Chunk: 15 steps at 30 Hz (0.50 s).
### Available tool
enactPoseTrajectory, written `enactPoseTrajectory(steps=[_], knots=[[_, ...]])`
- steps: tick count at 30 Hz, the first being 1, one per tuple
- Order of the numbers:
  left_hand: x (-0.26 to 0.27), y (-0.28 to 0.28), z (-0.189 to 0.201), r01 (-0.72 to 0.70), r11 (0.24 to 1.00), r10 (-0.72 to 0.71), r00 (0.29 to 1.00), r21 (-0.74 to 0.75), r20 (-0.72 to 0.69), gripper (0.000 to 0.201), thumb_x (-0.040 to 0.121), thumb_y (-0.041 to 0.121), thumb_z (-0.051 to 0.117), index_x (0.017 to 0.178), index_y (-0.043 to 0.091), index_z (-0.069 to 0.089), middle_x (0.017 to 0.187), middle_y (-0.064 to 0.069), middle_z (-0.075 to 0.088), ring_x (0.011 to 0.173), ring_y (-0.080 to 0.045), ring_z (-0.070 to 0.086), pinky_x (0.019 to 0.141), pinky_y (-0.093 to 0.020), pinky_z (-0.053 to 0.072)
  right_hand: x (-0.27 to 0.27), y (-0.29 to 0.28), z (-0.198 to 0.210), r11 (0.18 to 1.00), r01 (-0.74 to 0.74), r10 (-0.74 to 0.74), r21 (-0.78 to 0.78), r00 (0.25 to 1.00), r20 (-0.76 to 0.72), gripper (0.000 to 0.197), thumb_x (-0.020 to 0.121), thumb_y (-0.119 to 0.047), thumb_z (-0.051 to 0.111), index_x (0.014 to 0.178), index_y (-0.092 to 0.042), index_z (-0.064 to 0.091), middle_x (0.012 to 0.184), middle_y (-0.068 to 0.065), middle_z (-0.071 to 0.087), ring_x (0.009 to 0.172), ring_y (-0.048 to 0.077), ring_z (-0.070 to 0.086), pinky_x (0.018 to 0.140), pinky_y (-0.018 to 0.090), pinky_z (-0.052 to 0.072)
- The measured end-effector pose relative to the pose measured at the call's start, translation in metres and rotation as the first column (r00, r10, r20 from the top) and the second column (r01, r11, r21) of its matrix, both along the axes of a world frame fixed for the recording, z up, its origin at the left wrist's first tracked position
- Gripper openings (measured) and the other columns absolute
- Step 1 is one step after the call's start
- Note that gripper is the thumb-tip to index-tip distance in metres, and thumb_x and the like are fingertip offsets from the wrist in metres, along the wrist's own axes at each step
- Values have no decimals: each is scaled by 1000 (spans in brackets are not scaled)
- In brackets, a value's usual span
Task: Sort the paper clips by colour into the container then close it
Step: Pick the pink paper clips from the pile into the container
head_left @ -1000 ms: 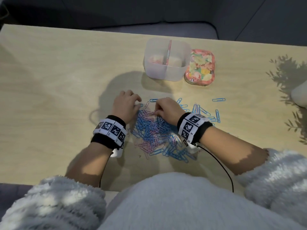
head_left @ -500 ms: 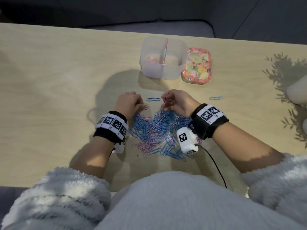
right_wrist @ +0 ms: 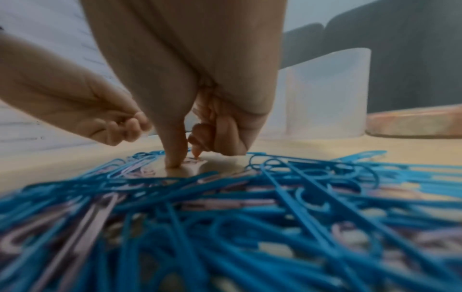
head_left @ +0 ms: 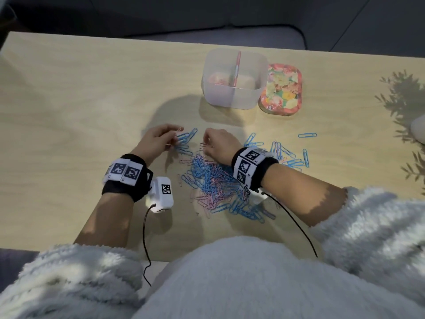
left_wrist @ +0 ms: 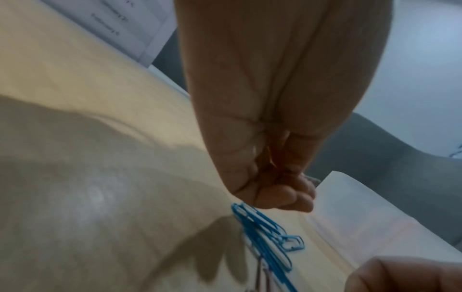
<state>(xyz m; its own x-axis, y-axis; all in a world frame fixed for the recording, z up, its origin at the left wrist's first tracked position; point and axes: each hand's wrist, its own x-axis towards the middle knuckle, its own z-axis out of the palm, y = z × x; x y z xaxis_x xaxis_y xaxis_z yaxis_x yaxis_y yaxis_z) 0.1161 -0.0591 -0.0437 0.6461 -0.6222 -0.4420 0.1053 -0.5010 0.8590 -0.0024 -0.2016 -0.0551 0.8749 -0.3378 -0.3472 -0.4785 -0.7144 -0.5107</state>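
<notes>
1. The left hand [head_left: 158, 140] has its fingers curled in, and its grip pinches some thin pink paper clips [head_left: 179, 129].
2. The right hand [head_left: 219, 143] has its thumb and a finger pointing down. Its grip is pinching a pink clip [right_wrist: 193, 160] that lies flat on the light wooden table [head_left: 69, 100]. The other fingers are curled.
3. A big heap of blue and pink paper clips [head_left: 216, 180] lies on the table just behind both grips, near the person's body.
4. A small bunch of blue clips [head_left: 186, 138] lies just beside the left grip, between the two hands.
5. More blue clips [head_left: 287, 155] lie spread out on the far side of the right grip, away from the left hand.
6. The clear plastic container with a pink wall in the middle [head_left: 234, 79] stands ahead of the grips, well apart from them. It is open, and something pink lies in its left part.
7. The flowery pink lid [head_left: 281, 89] lies on the table touching the container, on the side away from the left grip.
</notes>
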Motion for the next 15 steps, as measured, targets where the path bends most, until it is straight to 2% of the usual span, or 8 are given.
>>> enactPoseTrajectory(steps=[2, 4, 7, 9, 10, 12, 13, 15], knots=[[0, 4, 0, -97, 995, 96, 986, 4, -133, 29, 93, 7, 39, 73, 14, 60, 61, 1, 50, 48, -4, 53, 52, -18, 37, 1, 1, 1, 999, -33, 33, 1, 999, -37, 17, 85, -17, 60, 99, -8, 59, 110, 15, 63, 102, 34, 57, 84, 37, 44], [-3, 9, 0, -60, 996, 65, 995, 63, -81, 32, 92, 14, 45, 61, 15, 51, 57, 0, 46, 48, -8, 46, 54, -22, 34, 2, 0, 2, 998, -66, 66, 2, 995, -78, 16, 88, -17, 57, 99, -6, 61, 111, 16, 63, 102, 34, 58, 85, 37, 45], [-7, 15, -4, 151, 972, -177, 975, 182, 135, 28, 91, 27, 55, 65, 16, 50, 60, 0, 47, 54, -10, 45, 57, -24, 35, 0, -1, 3, 994, -108, 111, 25, 985, -129, 18, 91, -15, 52, 101, -3, 60, 114, 17, 63, 106, 34, 58, 88, 38, 46], [-8, 15, -6, 195, 957, -242, 945, 216, 219, 19, 86, 27, 63, 74, 14, 55, 61, 4, 52, 52, -4, 46, 56, -21, 35, -1, -1, 5, 991, -121, 127, 58, 984, -123, 15, 91, -12, 50, 96, -2, 60, 110, 18, 64, 104, 32, 58, 86, 36, 45], [-8, 13, -7, 205, 949, -269, 923, 240, 276, 17, 83, 26, 67, 79, 12, 58, 62, 5, 54, 53, -4, 48, 56, -20, 37, -2, -2, 6, 991, -104, 112, 82, 989, -99, 12, 91, -12, 49, 89, -4, 58, 102, 17, 65, 99, 30, 58, 82, 33, 45], [-6, 7, -8, 221, 927, -328, 870, 304, 368, 18, 78, 25, 72, 85, 12, 62, 75, 0, 62, 68, -13, 56, 67, -25, 46, -5, -7, 9, 975, -12, 21, 220, 999, -39, 18, 91, -11, 50, 74, -11, 50, 74, 7, 61, 78, 25, 58, 65, 28, 44], [-6, 4, -8, 218, 915, -349, 850, 339, 395, 17, 79, 25, 71, 85, 12, 63, 83, -1, 63, 77, -16, 57, 73, -28, 46, -7, -9, 11, 936, 57, -52, 347, 998, -22, 22, 91, -10, 52, 70, -13, 47, 65, 3, 57, 64, 22, 58, 57, 26, 44], [-4, -1, -8, 186, 903, -358, 824, 388, 438, 16, 82, 27, 67, 85, 13, 63, 91, -2, 63, 84, -16, 54, 76, -27, 41, -12, -10, 15, 778, 193, -231, 598, 973, -14, 16, 90, -4, 53, 75, -10, 51, 62, 4, 54, 43, 9, 55, 42, 20, 45]])
